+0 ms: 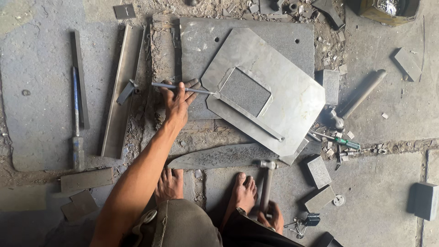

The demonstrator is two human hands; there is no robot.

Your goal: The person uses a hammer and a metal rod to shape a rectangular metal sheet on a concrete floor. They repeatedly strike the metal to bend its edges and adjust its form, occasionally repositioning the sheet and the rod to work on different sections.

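— So what is the left hand (176, 101) doing?

— It is gripping a thin metal rod (183, 88), fingers curled tight around it, and the rod is lying level, pointing right. Its tip is touching the left corner of the raised flap on the big sheet-metal plate (292, 98).

— Where is that plate sitting?

— It is lying tilted on a thick grey slab (201, 36) on the floor, towards the far middle of the scene. A rectangular cut-out (244, 91) is showing rough grey surface through it.

— And the right hand (270, 218)?

— Near the bottom edge, it is clasping the handle of a hammer (266, 183), fingers wrapped around the shaft. The hammer head is pointing far, just beside the plate's near edge, not touching the rod.

— Is anything else lying close?

— Both bare feet (244, 192) are resting on the floor between the two arms. To the left, a long flat bar (121, 91) and a long screwdriver-like tool (76, 119) are lying on the floor. To the right, a green-handled screwdriver (345, 142) and a heavy hammer (361, 96) are lying among small grey metal blocks (318, 171).
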